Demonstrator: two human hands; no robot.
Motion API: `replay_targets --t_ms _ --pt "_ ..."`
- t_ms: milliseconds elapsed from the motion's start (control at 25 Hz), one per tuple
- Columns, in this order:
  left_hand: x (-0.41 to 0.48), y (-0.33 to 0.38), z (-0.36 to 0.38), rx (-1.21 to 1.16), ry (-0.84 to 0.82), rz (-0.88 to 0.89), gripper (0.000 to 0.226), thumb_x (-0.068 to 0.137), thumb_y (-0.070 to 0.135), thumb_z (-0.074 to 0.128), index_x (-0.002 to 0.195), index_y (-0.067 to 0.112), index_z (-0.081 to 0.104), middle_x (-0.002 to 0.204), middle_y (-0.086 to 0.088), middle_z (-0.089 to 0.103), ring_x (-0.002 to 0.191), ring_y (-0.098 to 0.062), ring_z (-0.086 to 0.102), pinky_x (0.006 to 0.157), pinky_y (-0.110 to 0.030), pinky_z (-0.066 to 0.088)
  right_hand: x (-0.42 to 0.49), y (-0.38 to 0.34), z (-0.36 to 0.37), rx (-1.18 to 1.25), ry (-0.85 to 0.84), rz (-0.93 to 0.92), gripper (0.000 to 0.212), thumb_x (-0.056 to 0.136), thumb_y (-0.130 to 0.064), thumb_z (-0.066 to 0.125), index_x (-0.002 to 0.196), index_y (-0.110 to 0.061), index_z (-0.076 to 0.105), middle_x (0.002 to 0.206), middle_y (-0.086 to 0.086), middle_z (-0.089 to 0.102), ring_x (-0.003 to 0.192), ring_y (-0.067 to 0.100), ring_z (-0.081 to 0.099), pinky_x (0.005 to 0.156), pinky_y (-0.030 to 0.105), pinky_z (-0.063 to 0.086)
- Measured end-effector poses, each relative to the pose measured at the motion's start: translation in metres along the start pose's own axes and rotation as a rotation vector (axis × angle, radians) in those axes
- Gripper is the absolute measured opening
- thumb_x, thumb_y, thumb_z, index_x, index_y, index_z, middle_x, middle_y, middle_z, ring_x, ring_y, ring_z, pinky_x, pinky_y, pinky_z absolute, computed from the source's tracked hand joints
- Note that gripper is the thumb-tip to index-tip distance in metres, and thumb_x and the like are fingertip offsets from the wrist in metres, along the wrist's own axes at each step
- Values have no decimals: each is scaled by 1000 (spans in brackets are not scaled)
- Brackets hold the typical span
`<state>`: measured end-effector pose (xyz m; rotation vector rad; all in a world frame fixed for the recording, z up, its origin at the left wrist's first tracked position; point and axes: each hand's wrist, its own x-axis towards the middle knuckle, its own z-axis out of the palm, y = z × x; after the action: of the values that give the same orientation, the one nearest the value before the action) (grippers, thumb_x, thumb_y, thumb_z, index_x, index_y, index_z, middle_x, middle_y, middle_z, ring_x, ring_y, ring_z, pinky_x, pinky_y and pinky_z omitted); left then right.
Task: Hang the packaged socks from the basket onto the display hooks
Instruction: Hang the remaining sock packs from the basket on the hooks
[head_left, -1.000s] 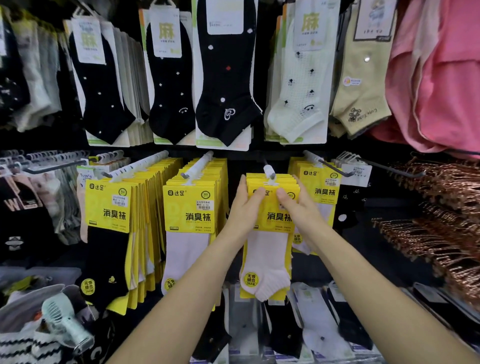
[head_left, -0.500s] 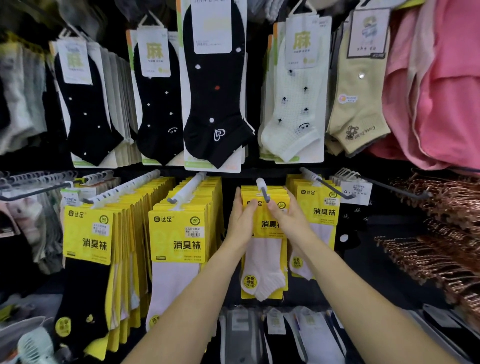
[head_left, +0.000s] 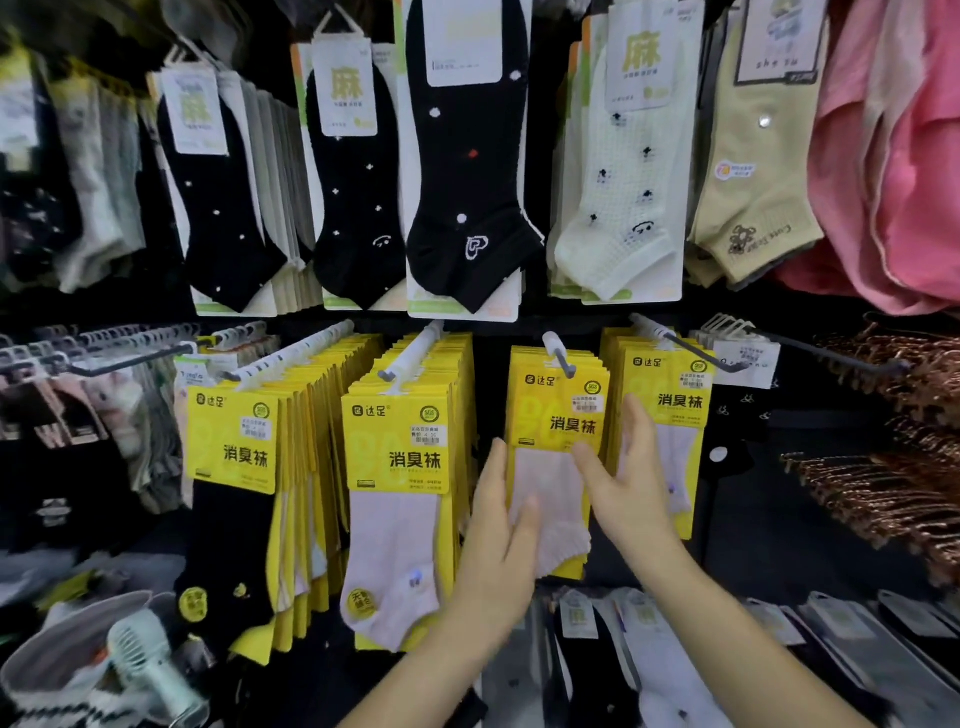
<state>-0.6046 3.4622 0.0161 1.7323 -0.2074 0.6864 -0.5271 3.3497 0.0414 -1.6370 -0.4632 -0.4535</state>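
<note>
Left hand (head_left: 496, 551): fingers straight and loose, along the left edge of the sock pack (head_left: 558, 415), thumb across its lower front. Right hand (head_left: 636, 483): likewise unclenched, at the pack's right edge, thumb on the front. Pack: yellow card header with black print, pale sock below. It hangs upright, frontmost on the white hook (head_left: 558, 356). Matching yellow packs (head_left: 397, 441) fill the next hook left.
</note>
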Motion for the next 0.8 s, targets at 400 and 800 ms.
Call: replay_targets --t_ms 400,800 --pt "53 26 -106 -16 334 -246 48 96 32 45 142 21 35 138 13 41 129 -7 35 98 -20 25 -10 -64 91 -50 -431 151 84 89 -43 56 150 -21 3 156 -5 20 143 16 21 111 31 24" --pt "55 5 -120 -170 210 -239 31 98 32 33 102 32 63 93 22 71 86 8 64 68 -11 48 -13 -58 116 98 -348 114 72 83 -20 69 142 -24 28 120 -5 62 110 10 59 95 32 48"
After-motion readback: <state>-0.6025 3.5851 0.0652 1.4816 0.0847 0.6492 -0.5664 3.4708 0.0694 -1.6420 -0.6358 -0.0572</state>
